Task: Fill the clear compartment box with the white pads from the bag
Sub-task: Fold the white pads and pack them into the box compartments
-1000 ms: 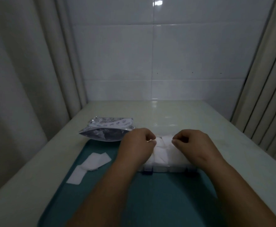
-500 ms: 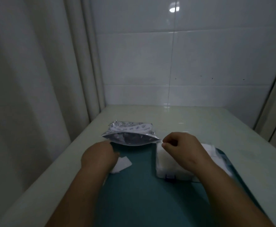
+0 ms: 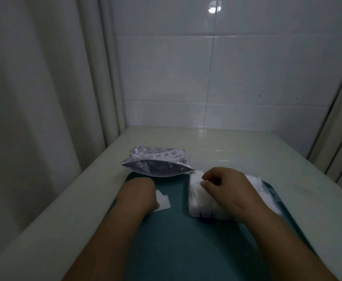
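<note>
The clear compartment box [image 3: 196, 212] lies on the teal mat, packed with white pads [image 3: 197, 194]. My right hand [image 3: 224, 186] hovers over its far left part, fingers curled, thumb and forefinger pinching the edge of a pad there. Loose white pads [image 3: 164, 201] lie on the mat to the left of the box. My left hand [image 3: 138, 192] rests on them with its fingers pointing down and hidden behind the back of the hand. The silver bag [image 3: 158, 165] lies open-mouthed just beyond my left hand, at the mat's far edge.
The teal mat [image 3: 186, 244] covers the near part of a pale table [image 3: 227, 142]. Curtains hang close on the left [image 3: 34, 98] and at the right edge [image 3: 340, 126]. A white tiled wall stands behind the table.
My left hand left the box and went left to the loose pads, where it stays. My right hand stays at the box. The camera turned left.
</note>
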`<state>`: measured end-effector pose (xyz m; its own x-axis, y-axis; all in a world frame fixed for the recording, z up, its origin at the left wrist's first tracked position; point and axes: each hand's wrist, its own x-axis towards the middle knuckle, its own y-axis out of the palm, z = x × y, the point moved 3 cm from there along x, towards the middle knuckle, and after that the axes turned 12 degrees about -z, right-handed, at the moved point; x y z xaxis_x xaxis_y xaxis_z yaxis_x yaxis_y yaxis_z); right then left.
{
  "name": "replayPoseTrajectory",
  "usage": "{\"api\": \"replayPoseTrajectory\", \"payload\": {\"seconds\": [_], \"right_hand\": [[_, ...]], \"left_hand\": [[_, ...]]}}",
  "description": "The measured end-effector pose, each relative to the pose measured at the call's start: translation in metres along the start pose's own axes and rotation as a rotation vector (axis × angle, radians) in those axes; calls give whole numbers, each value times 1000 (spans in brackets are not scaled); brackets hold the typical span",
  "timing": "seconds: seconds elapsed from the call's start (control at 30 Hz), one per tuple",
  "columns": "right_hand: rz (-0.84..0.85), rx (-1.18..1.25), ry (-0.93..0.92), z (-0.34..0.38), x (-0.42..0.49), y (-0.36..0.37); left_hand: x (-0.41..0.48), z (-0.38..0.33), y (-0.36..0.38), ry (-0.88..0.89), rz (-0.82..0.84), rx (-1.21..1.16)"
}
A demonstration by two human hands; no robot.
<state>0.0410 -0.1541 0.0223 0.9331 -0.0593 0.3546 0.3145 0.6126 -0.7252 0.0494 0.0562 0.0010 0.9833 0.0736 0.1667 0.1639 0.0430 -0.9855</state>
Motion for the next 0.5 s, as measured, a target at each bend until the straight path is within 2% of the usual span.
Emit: {"api": "replayPoseTrajectory", "payload": {"seconds": [0.2, 0.33, 0.5], "right_hand": [[8, 14, 17, -2, 0, -2], [10, 18, 18, -4, 0, -3], [8, 18, 22, -5, 1, 0]], "left_hand": [[7, -27, 1, 70, 52, -6], [4, -40, 2, 116, -15, -29], [-1, -32, -1, 79, -78, -298]]}}
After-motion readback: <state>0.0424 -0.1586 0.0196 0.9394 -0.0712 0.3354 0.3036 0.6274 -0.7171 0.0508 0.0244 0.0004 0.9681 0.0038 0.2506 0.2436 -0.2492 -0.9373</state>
